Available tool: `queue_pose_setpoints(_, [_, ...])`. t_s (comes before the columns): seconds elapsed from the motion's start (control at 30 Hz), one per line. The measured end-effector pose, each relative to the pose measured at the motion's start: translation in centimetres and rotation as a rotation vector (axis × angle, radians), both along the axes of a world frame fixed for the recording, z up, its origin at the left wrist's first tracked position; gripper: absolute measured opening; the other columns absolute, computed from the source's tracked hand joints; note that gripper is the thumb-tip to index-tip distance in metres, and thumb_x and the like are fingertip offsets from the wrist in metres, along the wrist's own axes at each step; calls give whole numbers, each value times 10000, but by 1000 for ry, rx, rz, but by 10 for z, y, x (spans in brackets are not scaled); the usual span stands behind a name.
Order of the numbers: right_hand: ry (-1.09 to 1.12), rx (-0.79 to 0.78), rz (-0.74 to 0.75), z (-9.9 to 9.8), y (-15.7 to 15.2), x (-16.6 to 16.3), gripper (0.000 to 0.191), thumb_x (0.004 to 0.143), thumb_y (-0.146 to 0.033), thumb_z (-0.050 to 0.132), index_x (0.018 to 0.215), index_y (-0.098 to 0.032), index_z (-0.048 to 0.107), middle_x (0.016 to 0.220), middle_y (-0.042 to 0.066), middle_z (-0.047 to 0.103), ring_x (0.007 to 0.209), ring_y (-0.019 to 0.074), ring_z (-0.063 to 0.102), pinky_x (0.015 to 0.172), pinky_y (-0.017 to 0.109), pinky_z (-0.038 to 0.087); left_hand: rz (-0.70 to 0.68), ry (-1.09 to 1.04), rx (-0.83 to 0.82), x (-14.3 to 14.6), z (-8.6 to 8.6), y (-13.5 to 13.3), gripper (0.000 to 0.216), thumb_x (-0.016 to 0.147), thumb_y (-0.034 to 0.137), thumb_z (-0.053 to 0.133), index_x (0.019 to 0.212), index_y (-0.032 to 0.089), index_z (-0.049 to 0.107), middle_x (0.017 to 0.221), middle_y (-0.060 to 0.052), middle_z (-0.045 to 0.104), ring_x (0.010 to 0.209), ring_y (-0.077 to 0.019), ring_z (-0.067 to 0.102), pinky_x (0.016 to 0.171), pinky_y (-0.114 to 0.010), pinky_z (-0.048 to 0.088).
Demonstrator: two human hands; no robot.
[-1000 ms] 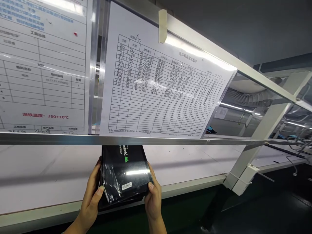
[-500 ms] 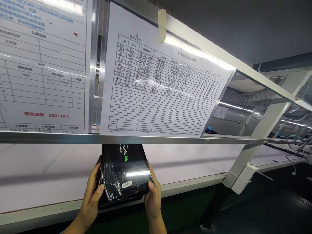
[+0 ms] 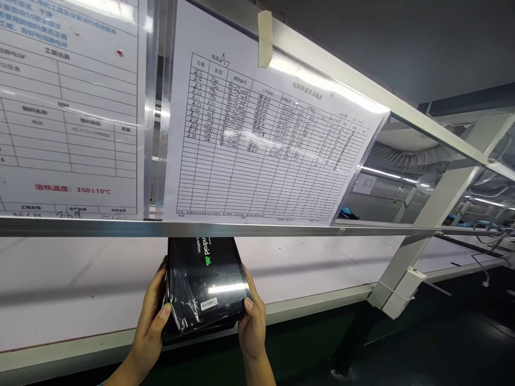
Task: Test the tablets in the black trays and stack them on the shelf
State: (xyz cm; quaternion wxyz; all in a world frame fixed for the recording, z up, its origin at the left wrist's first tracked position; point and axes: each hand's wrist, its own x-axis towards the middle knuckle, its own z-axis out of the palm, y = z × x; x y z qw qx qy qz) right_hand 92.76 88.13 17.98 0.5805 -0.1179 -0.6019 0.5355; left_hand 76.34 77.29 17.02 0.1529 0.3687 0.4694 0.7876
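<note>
2 hands, left hand (image 3: 151, 329), right hand (image 3: 252, 324), grip closed on tablet (image 3: 204, 287) edges, tablet between

A: What fills the upper half?

B: A metal rail (image 3: 257, 229) runs straight across, from nine o'clock to three. Above it, at twelve, hangs a ruled log sheet (image 3: 261, 145) held by a strip of tape (image 3: 264, 38); at ten o'clock a printed notice (image 3: 68, 118) sits behind clear plastic.

A: And lower down?

B: A pale surface (image 3: 322, 268) stretches below the rail. At four o'clock a white slanted post (image 3: 426, 236) meets it, with dark floor (image 3: 442, 348) beneath. Tube lights (image 3: 382, 175) glow at three o'clock.
</note>
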Motion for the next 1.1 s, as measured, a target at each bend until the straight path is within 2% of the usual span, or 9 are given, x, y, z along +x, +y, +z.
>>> queue_pose_setpoints(0.3, [3, -4, 4, 3, -2, -1, 522, 911, -475, 536, 1392, -275, 573, 1470, 37, 525, 1469, 315, 310, 1217, 536, 278, 11, -2, 9, 1, 1, 2, 565, 938, 446, 478, 1476, 285, 411, 1577, 24, 374, 1471, -287, 277, 1213, -339, 310])
queue_pose_setpoints(0.5, [-4, 1, 0, 2, -2, -1, 518, 907, -476, 534, 1377, -264, 590, 1462, 38, 533, 1480, 312, 287, 1223, 531, 269, 4, -4, 29, 1, 3, 2, 595, 939, 425, 474, 1491, 222, 389, 1581, -16, 365, 1466, -285, 285, 1200, -331, 313])
queue_pose_setpoints(0.63, [-11, 6, -5, 3, -2, -1, 516, 911, -473, 528, 1375, -258, 593, 1459, 38, 537, 1480, 309, 291, 1226, 526, 266, -9, 4, 41, 0, 0, 2, 574, 944, 415, 485, 1484, 244, 396, 1585, 4, 359, 1472, -257, 274, 1197, -301, 300])
queue_pose_setpoints(0.73, [-7, 9, -8, 3, -2, -1, 519, 906, -484, 535, 1365, -251, 603, 1459, 43, 537, 1475, 314, 301, 1221, 526, 278, 1, 3, 36, -1, -2, 2, 572, 938, 423, 497, 1479, 258, 410, 1581, 3, 367, 1472, -267, 273, 1203, -322, 297])
queue_pose_setpoints(0.97, [-1, -3, 3, 2, -1, -2, 515, 907, -476, 536, 1376, -270, 591, 1528, 15, 454, 1472, 312, 309, 1221, 511, 281, 13, -2, 32, -1, -1, 3, 585, 930, 441, 492, 1475, 243, 412, 1581, -22, 366, 1470, -277, 279, 1214, -372, 280])
queue_pose_setpoints(1.1, [1, -3, 2, 3, -2, -2, 527, 910, -475, 533, 1389, -258, 578, 1522, 22, 463, 1484, 312, 280, 1229, 514, 265, 6, -5, 45, 0, -1, 3, 580, 930, 432, 499, 1472, 243, 419, 1584, -18, 363, 1471, -269, 279, 1218, -357, 265])
